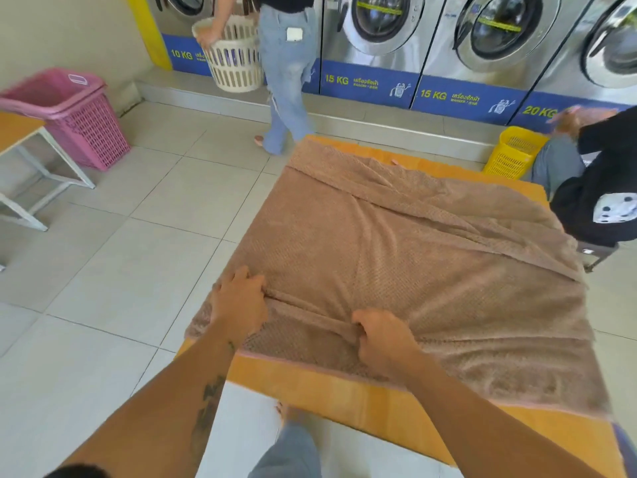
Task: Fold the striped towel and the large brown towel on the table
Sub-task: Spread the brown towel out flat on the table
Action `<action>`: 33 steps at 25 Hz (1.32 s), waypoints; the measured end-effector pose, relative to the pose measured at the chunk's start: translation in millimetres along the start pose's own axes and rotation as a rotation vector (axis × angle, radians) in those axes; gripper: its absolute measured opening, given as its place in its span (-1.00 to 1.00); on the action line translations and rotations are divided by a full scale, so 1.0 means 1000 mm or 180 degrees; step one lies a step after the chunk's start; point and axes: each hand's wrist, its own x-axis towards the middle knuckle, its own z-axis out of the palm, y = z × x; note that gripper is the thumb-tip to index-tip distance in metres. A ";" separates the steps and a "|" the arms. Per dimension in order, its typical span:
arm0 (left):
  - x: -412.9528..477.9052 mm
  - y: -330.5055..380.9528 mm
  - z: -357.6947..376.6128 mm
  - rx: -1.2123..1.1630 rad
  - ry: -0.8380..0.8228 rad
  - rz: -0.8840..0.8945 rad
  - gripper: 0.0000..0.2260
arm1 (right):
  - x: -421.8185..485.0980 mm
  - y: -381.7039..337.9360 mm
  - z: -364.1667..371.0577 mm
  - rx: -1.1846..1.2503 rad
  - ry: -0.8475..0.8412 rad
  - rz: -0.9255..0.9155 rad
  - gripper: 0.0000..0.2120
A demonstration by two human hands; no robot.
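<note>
Brown towel (396,257): spread over most of the bench (344,384); the far edge is turned back on itself in a band running from the far left corner toward the right side; the near hem lies just inside the near bench edge.
Striped towel: I cannot find it in view.
Handling: I judge the cloth soft, limp and thick; light enough for two grips, but large, so it will sag and drag if lifted from one point; the waffled pile should not slip; nothing fragile.
Where to take hold: I would take the hem or corners, grips well apart, so the edge travels straight; the present hold is on a raised ridge of cloth near the left of the near edge.
Left grip (238,305): fingers curled down, pinching the left end of the ridge; closed on the brown towel.
Right grip (382,343): clenched like a fist round the same ridge, further right; holding cloth.
Step in hand: I judge a gather of the near portion before a fold away from me; not yet carried over.
</note>
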 end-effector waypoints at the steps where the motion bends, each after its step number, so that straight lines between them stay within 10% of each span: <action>1: -0.006 -0.003 -0.005 0.0083 -0.0069 -0.0038 -0.86 | -0.005 -0.002 0.000 0.0193 0.0170 -0.0137 -0.87; 4: -0.027 -0.026 -0.008 0.0249 0.0043 -0.0251 -0.80 | -0.027 0.008 0.003 0.0345 0.0565 -0.0095 -0.71; 7: -0.042 -0.052 -0.001 0.0239 0.0136 -0.0419 -0.78 | -0.058 0.043 0.016 -0.0684 0.0418 0.1268 -0.47; 16: -0.030 -0.016 -0.013 -0.1239 0.0331 0.1217 -0.88 | -0.070 0.054 0.022 -0.0304 0.0619 0.2086 -0.79; 21: -0.066 0.040 0.015 -0.0625 -0.0841 0.2416 -0.73 | -0.112 0.043 0.017 0.0664 0.0580 0.2119 -0.73; 33: -0.074 0.101 -0.003 -0.0251 -0.1786 0.1839 -0.89 | -0.169 0.102 0.007 0.0471 0.0105 0.1926 -0.61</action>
